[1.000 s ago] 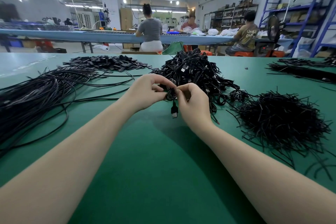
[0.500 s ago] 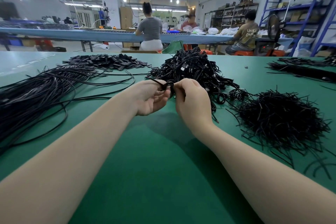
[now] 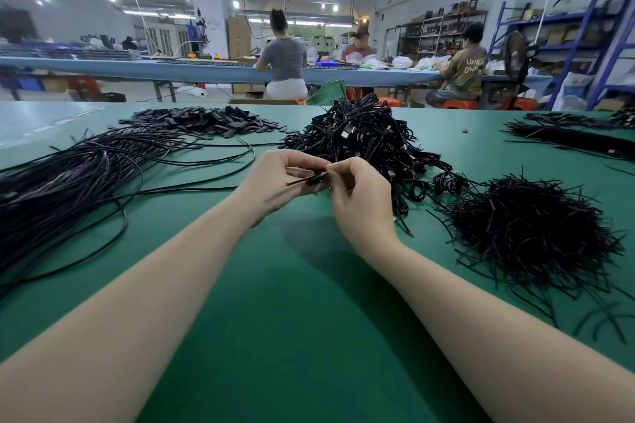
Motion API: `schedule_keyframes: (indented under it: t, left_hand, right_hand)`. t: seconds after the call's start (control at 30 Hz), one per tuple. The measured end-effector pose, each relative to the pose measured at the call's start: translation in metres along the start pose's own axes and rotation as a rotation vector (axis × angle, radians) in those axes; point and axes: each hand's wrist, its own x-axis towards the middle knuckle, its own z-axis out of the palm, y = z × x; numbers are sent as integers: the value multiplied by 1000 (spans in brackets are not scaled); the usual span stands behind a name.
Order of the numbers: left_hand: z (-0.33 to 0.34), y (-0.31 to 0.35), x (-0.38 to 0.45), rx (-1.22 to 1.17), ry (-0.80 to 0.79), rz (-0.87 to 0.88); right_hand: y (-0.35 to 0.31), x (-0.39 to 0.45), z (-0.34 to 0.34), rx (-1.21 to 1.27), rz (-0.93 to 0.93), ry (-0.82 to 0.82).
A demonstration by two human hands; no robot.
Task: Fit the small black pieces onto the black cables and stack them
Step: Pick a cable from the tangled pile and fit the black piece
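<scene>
Above the middle of the green table [image 3: 275, 319], my left hand [image 3: 275, 182] and my right hand [image 3: 360, 196] meet around one small coiled black cable [image 3: 314, 178]. Both hands pinch it, and a thin black end sticks out to the left across my left palm. What my fingers do to it is hidden. Behind the hands rises a heap of coiled black cables [image 3: 364, 137]. A flat pile of small black pieces [image 3: 206, 120] lies at the back left. Long loose black cables [image 3: 68, 178] spread across the left side.
A bristly mound of thin black ties [image 3: 529, 233] lies at the right, with stray ones near the table's front edge. More black bundles [image 3: 567, 137] lie at the far right. Beyond the table, three people sit at a long blue bench [image 3: 137, 67].
The cable's plug no longer hangs below my hands. My left hand has turned palm-up and both hands have kept working the coil in place, with a thin end now showing to the left.
</scene>
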Motion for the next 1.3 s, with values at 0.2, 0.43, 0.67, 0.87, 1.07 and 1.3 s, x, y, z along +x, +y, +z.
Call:
schedule_keyframes:
  t: [0.2,0.43,0.67,0.87,1.07,1.3]
  left_hand:
    - [5,-6,5,15,105,-89]
    - [11,0,7,-277,97,-356]
    - [3,4,4,-484,-31,-604]
    - [-11,9,0,-701,-167,-691]
    - [19,-18,1,-140,184,-299]
    - [3,-48,-2,749,357,-187]
  right_hand:
    - [-1,4,-4,-44,5,39]
    - [-4,3,-10,-293,-230,47]
    - [-3,4,-16,-531,-513,14]
    - [-6,0,-9,-438,-619,65]
    - [-1,-7,-6,-288,-348,-217]
    - [-22,12,-6,-524,-556,31]
